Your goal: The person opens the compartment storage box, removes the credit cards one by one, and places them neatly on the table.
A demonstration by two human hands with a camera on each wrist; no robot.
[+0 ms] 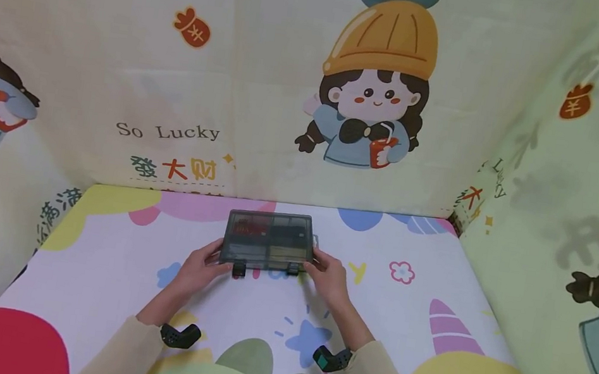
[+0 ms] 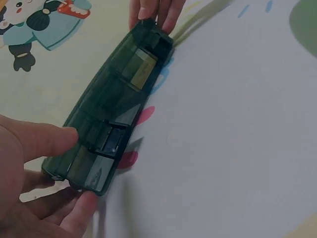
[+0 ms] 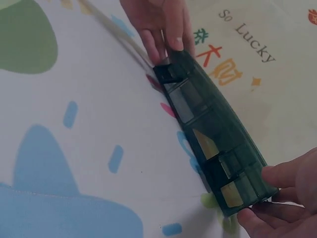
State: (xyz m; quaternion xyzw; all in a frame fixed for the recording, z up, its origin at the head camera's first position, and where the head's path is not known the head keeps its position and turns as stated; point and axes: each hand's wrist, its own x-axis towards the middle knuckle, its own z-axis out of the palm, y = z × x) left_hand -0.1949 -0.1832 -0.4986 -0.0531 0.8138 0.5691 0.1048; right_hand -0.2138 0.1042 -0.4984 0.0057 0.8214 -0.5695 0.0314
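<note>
A dark translucent plastic compartment box, with its lid down, is held between both hands toward the far side of the table. Through the lid, something red shows at the left and something yellowish at the front right. Two black latches sit on its near edge. My left hand grips the left end; in the left wrist view its thumb lies on the box's face and fingers go beneath. The right hand grips the right end likewise, thumb on the box. Whether the underside touches the table cannot be told.
A table cover with colourful cartoon prints lies under the box. Behind it rises a cream printed backdrop, and another printed sheet stands along the right. Each wrist wears a small black device.
</note>
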